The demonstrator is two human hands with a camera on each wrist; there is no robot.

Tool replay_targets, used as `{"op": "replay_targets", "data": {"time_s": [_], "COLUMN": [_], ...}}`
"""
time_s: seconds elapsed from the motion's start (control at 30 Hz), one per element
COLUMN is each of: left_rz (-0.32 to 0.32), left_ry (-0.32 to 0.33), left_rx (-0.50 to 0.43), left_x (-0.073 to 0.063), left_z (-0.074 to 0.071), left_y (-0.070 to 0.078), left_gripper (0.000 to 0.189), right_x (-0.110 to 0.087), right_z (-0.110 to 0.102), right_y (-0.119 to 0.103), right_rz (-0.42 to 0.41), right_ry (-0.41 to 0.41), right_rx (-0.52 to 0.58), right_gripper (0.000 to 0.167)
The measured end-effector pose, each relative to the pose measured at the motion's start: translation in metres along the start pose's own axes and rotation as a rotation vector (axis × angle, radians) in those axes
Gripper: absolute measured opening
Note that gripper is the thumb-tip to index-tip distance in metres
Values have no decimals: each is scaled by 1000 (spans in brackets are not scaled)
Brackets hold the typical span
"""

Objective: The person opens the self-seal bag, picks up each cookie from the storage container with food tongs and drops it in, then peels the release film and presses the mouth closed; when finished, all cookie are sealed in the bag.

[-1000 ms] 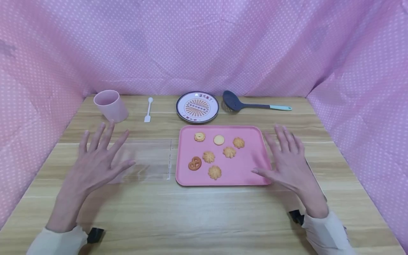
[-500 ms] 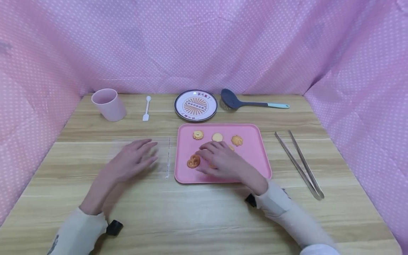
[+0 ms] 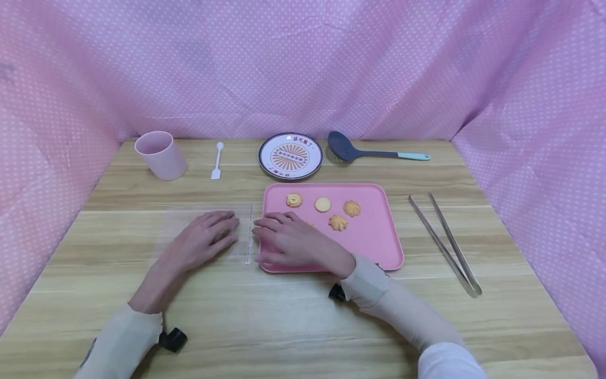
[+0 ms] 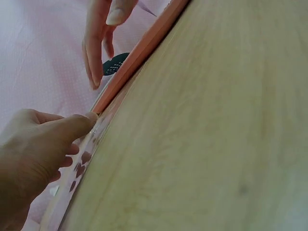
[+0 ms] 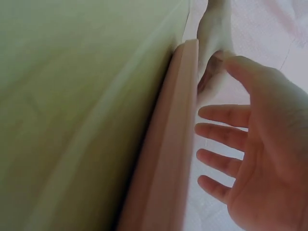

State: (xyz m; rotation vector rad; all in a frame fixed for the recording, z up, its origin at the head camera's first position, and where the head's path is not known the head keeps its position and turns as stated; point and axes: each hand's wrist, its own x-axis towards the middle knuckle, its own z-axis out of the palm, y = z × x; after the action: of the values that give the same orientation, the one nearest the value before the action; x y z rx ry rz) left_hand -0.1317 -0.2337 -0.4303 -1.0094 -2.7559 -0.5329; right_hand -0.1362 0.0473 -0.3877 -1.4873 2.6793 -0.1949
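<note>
A pink tray holds several butter cookies. My right hand lies low over the tray's left part with its fingers straight and spread, reaching past the tray's left rim; it covers some cookies. My left hand rests flat on a clear plastic bag on the table just left of the tray, fingertips close to the right hand's. In the left wrist view the thumb touches the bag's edge next to the tray rim.
Along the back stand a pink cup, a white spoon, a patterned plate and a dark ladle. Metal tongs lie right of the tray. Pink dotted cloth walls in the table.
My right hand swung from the table's right side onto the tray, then slid left to its edge, now hiding the pretzel cookie. The left hand moved right onto the clear bag.
</note>
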Motion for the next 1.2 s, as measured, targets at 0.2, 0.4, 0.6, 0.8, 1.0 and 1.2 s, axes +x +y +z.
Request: {"op": "replay_targets", "data": {"time_s": [0.2,0.4,0.6,0.8,1.0,1.2], "left_rz": [10,49,36,24,5,21], "left_ry": [22,69,58,26,14,44], "left_rx": [-9,-5,-10,-6,-4,-1], "left_x": [-1,-2,-4,-3,-1,-1], "left_z": [3,7,9,9,10,10], "left_y": [-3,-7,-8,-7,-7,-6], "left_gripper": [43,46,48,45,41,35], "right_x": [11,15,18,21,22,22], "right_z": [4,4,5,8,10,10], "right_y": [-3,-4,-3,-6,-7,-7], "right_rz": [3,25,43,46,61,57], "right_ry": [-74,-113,-128,-156,-185,-176], "right_rx": [5,5,-9,4,18,12], "right_gripper": [65,70,73,74,73,70]}}
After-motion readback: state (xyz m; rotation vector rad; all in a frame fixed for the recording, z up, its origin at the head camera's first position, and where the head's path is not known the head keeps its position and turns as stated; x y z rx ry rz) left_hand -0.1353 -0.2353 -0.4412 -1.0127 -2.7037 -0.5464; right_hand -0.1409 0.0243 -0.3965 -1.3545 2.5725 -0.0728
